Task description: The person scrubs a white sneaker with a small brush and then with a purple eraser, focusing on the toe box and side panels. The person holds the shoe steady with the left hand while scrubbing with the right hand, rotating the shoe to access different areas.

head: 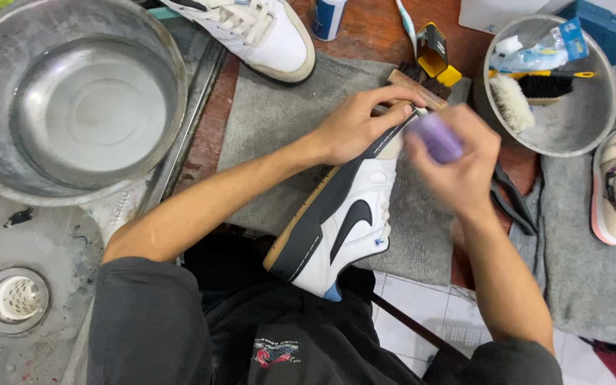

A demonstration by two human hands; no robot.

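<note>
Left hand (354,125) is clamped over the toe end of a black and white sneaker (340,217), which lies on its side on the grey towel (265,121), heel hanging off toward the lap. Right hand (458,167) is just right of the sneaker, fingers closed round a small purple thing (438,137), blurry so can't tell what it is. Left of the sneaker there's a big steel basin (73,100), right of it a bowl (572,135) with brushes, and above it a white shoe (254,32)
</note>
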